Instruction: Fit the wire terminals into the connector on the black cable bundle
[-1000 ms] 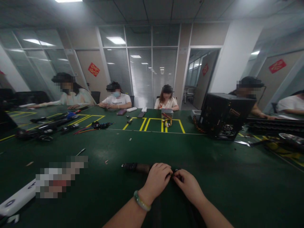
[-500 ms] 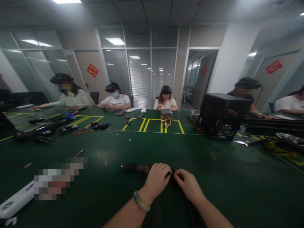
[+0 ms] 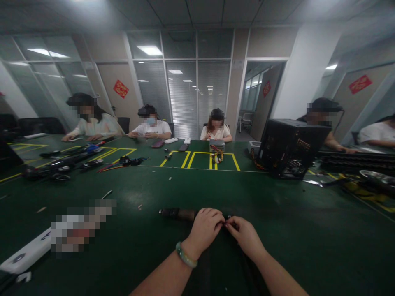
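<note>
A dark rod-shaped object (image 3: 182,214) with a brownish section and a small metal tip at its left end lies on the green table, its right part hidden under my left hand. My left hand (image 3: 206,225) is over it, back upward, fingers curled and fingertips pressed together. Close against those fingertips, my right hand (image 3: 245,236) pinches with thumb and forefinger. What lies between the fingers is too small and covered to make out. Dark strips run toward me between my forearms, hard to see against the table. A green bangle (image 3: 186,255) circles my left wrist.
At the left front is a white elongated device (image 3: 29,250), partly blurred out, with a thin metal rod (image 3: 106,195) beyond it. A black computer case (image 3: 291,150) stands at right. Cables and black parts (image 3: 68,162) lie at far left. Several people sit opposite.
My fingertips have come closer together at the same spot; a small gap between the hands has narrowed. The view has shifted slightly. The rod-shaped object lies as before.
</note>
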### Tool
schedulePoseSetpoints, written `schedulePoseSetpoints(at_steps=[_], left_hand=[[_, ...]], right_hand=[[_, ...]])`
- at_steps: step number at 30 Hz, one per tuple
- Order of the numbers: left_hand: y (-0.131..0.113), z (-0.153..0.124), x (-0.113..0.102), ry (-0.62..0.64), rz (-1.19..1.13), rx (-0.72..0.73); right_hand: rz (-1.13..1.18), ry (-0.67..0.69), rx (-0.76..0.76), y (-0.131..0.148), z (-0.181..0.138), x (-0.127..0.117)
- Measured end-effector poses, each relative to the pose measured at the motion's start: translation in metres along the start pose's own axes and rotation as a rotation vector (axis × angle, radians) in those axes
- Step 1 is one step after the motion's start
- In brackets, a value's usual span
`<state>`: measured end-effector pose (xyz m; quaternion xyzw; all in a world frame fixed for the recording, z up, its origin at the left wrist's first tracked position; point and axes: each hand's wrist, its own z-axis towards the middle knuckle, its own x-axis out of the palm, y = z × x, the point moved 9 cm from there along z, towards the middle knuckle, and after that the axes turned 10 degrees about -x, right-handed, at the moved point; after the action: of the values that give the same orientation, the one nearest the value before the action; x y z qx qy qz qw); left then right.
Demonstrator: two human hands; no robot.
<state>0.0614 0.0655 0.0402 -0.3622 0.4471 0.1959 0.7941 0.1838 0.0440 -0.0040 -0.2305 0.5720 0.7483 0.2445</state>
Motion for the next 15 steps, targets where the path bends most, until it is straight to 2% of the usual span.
schedulePoseSetpoints(at_steps=[9, 15], left_hand=[[-0.0019, -0.0022, -0.0034, 0.001, -0.017, -0.006], [-0.0017, -0.0034, -0.0049, 0.006, -0.024, -0.007]], right_hand=[[-0.080, -0.032, -0.047, 0.0073, -0.0036, -0.0058], [-0.082, -0.017, -0.034, 0.0005, -0.0037, -0.0026]])
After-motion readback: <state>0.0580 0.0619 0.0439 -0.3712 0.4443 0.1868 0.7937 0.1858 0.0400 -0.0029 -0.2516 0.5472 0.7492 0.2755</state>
